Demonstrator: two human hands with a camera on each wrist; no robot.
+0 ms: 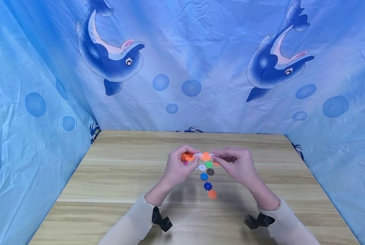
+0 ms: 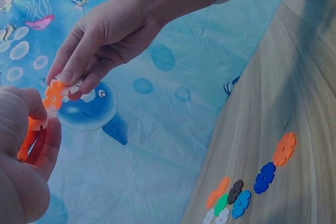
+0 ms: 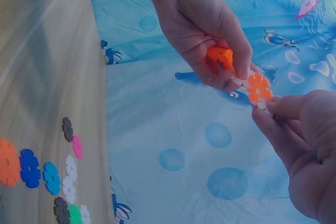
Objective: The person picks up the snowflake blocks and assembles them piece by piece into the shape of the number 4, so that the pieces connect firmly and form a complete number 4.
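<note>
Both hands hold a short chain of flower-shaped plastic snowflake discs up above the table. In its middle shows an orange disc [image 3: 258,88] with white discs joined at either side. My left hand [image 1: 180,166] pinches the white disc [image 1: 197,155] on the left between thumb and fingers. More orange discs [image 3: 219,56] of the chain sit within that hand's curl, partly hidden by the fingers. At the other end, my right hand [image 1: 239,166] pinches the white disc [image 2: 75,87] on the right with thumb and index finger, covering most of it.
Loose discs lie on the wooden table [image 1: 115,183] beneath the hands: orange [image 1: 212,194], dark blue [image 1: 208,186], light blue [image 1: 204,176], brown [image 1: 210,172], white [image 3: 69,188], green [image 1: 209,164] and pink [image 3: 77,147]. A blue dolphin-print curtain [image 1: 176,51] surrounds the table.
</note>
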